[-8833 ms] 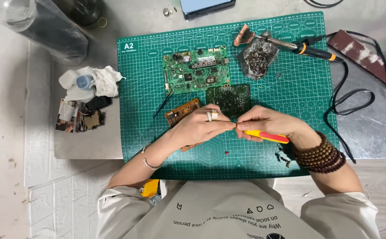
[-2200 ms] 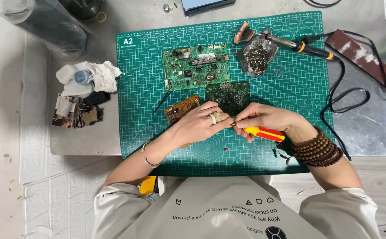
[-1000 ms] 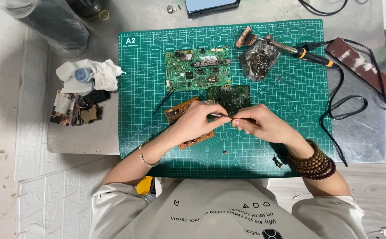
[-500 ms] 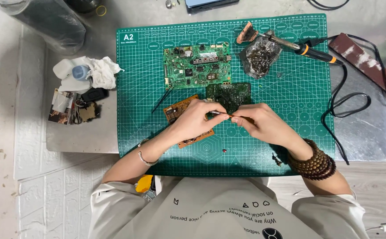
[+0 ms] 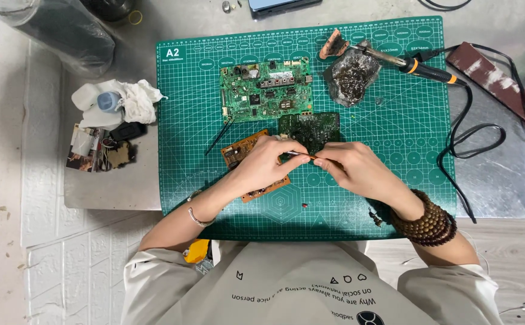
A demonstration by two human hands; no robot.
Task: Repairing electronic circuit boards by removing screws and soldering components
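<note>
Both hands meet over the middle of the green cutting mat. My left hand rests on an orange-brown circuit board and pinches the metal tip of a thin tool. My right hand is closed around that tool's handle, which is almost fully hidden in the fist. A dark green circuit board lies just beyond the fingertips. A larger green circuit board sits further back on the mat.
A soldering iron with a black cable lies at the back right beside a crumpled bag of metal wool. A white bottle and cloth and small clutter sit left of the mat. A tiny red part lies near me.
The red and yellow screwdriver handle, visible in my right hand earlier, is now hidden in the fist. Both hands have drawn closer together at the tool tip over the boards.
</note>
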